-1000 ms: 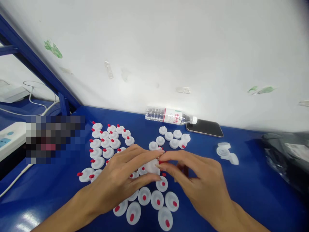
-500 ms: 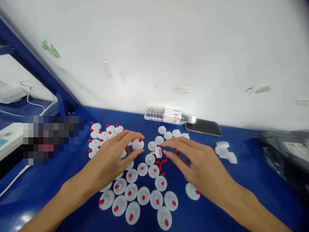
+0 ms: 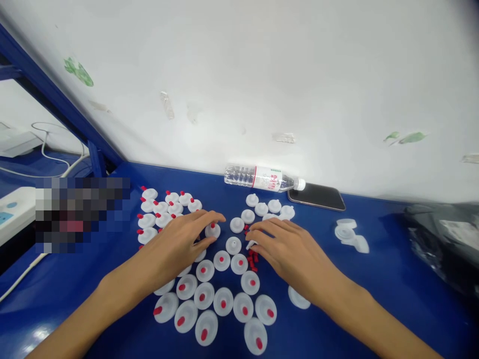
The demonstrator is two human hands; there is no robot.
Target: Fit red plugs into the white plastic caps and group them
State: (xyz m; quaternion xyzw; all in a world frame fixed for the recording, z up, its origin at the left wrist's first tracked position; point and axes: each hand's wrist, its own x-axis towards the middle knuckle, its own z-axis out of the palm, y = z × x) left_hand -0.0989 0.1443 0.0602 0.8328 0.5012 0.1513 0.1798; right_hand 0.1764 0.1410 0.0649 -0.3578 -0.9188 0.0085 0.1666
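My left hand [image 3: 187, 239] curves around a white plastic disc with a red tip [image 3: 213, 231], its thumb by the lower edge. A gap shows between index finger and disc, which appears to lie on the table. My right hand [image 3: 282, 247] is bent over a small pile of red tips [image 3: 253, 260]. Between its thumb and forefinger shows a small white plastic piece [image 3: 251, 244], mostly hidden. White discs with red tips, such as one disc [image 3: 223, 302], spread in front and left. Discs with bare nozzles, such as one disc [image 3: 247, 216], lie behind the pile.
A plastic water bottle [image 3: 266, 179] lies along the wall beside a dark phone [image 3: 318, 196]. Further right are an opened white flip lid [image 3: 346, 233] and a black plastic bag [image 3: 430, 244]. A white power strip [image 3: 17, 209] and cables are at left, near a blue frame post [image 3: 96, 158].
My left hand has lowered the red-tipped disc and its fingers have loosened. My right hand has moved down over the red tips, and the white piece has shifted right and tilted.
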